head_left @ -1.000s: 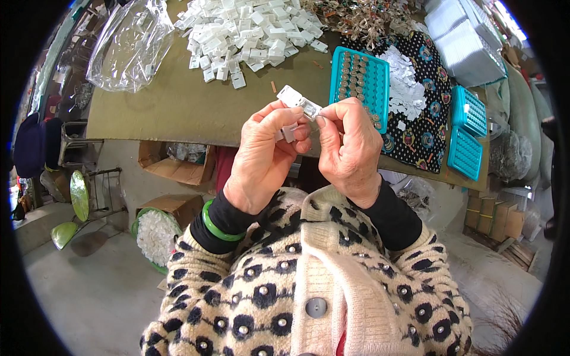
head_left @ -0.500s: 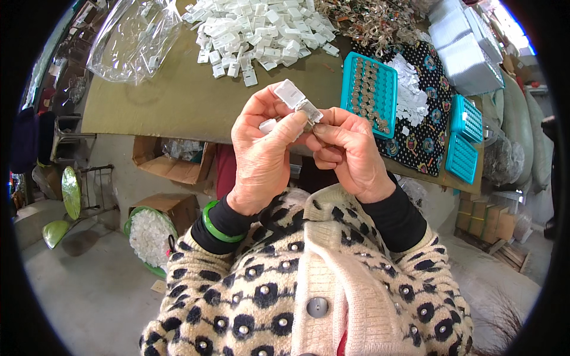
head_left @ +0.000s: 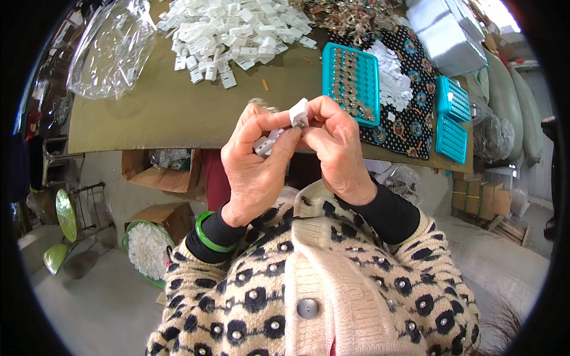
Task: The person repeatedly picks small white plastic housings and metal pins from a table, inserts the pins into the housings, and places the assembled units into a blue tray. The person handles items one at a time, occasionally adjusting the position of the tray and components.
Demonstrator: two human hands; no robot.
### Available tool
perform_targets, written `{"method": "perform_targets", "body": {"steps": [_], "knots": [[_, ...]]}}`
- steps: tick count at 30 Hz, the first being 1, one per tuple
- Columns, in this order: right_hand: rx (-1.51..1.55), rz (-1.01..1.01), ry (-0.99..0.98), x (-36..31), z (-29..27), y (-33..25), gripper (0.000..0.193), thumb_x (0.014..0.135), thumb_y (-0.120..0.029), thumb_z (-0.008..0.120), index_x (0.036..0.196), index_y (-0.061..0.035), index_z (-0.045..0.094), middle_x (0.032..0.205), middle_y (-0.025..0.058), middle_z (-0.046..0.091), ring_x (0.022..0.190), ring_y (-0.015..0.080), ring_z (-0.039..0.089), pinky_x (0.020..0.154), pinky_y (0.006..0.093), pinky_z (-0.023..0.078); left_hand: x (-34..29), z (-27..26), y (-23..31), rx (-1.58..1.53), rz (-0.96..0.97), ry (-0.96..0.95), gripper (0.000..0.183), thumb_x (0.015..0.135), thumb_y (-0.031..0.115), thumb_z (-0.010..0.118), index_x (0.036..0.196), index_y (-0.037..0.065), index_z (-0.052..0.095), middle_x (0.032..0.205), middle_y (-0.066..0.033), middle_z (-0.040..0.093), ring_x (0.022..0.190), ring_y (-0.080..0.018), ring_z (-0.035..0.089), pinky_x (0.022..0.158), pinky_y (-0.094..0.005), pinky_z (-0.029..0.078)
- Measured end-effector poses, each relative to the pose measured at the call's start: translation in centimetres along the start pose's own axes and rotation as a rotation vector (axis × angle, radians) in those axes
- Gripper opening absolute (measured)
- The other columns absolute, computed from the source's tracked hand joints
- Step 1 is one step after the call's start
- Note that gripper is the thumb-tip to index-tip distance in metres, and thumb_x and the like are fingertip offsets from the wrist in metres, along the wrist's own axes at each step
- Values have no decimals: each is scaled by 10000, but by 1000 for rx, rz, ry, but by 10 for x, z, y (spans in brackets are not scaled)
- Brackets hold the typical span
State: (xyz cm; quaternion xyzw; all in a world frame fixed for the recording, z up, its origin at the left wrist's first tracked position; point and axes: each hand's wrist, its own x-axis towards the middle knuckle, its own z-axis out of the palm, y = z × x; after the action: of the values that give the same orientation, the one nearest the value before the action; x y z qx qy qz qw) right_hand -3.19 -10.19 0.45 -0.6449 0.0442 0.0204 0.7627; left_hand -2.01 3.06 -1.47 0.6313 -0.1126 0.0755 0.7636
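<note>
White plastic case (head_left: 299, 113): pinched between both hands' fingertips, left of teal tray's (head_left: 369, 71) near end. Left hand (head_left: 257, 163): thumb and forefinger closed on it, apparently steadying; white pieces (head_left: 265, 144) tucked in palm, presumably to stay handy; blurred thing (head_left: 261, 104) beyond forefinger, can't tell what. Right hand (head_left: 339, 142): thumb and forefinger narrow against case's other side, seemingly bracing it. Tray holds metal discs (head_left: 345, 77) in rows, likely for easy picking. Left of tray: heap of white cases (head_left: 237, 32). Right of tray: paper bits (head_left: 393, 80) on patterned cloth (head_left: 420, 89), perhaps kept separate.
</note>
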Motion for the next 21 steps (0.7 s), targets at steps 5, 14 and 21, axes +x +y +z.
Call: {"method": "perform_targets", "body": {"steps": [5,14,21], "knots": [[-666,-470,84,-9,-30,-11,100,870,-30,643,955,11,610,867,120,618,780,263,620,707,350,502,-4,-4,8,-429,-441,0,145,897,-40,652,1042,-34,645,910,-43,655,774,-114,638,737,-269,560],[-1294,-615,188,-2,-104,-4,146,855,-20,671,993,-4,627,886,110,560,830,283,592,709,382,492,2,4,9,-519,-825,-116,180,882,-16,651,1056,-22,606,868,-67,644,703,-137,645,607,-299,611],[-1191,-545,-34,15,-120,-13,60,887,-20,621,882,-16,561,881,125,575,814,295,608,688,392,491,6,23,11,-467,-828,-125,148,831,-62,600,955,13,570,795,-66,612,636,-128,583,502,-264,486]]}}
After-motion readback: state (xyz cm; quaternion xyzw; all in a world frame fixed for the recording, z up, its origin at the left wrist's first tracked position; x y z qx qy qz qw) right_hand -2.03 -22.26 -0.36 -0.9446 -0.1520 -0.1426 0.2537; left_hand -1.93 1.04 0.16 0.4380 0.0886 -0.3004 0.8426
